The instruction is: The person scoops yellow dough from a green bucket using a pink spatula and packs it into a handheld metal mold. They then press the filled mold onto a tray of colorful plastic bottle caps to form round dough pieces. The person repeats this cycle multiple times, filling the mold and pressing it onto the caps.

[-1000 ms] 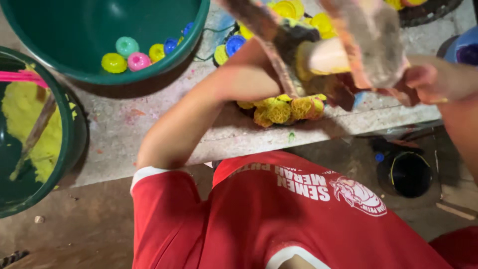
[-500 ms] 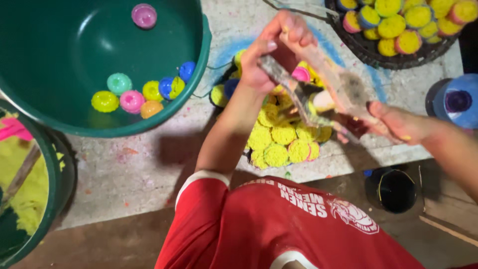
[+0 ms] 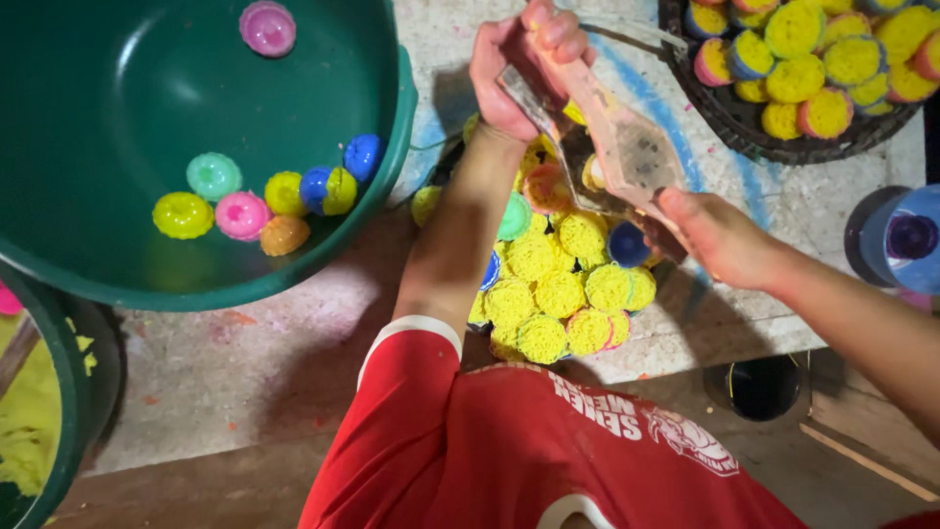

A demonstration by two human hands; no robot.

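Both my hands hold a long wooden press (image 3: 627, 147), worn and stained, slanting over a pile of yellow noodle cakes (image 3: 558, 294) in small coloured moulds. My left hand (image 3: 524, 64) grips its far end at the top of the view. My right hand (image 3: 720, 235) grips its near end at the right. The press hangs just above the pile and hides part of it. My red shirt (image 3: 519, 441) fills the bottom of the view.
A big green basin (image 3: 117, 284) at the left holds several empty coloured moulds (image 3: 264, 201). A dark round tray (image 3: 744, 132) at the top right carries filled moulds. A blue container (image 3: 906, 240) stands at the right edge. A green bucket of yellow dough (image 3: 39, 421) sits at the lower left.
The press and both hands have come down from close to the camera to just over the pile. The view has shifted, showing more of the basin and tray.
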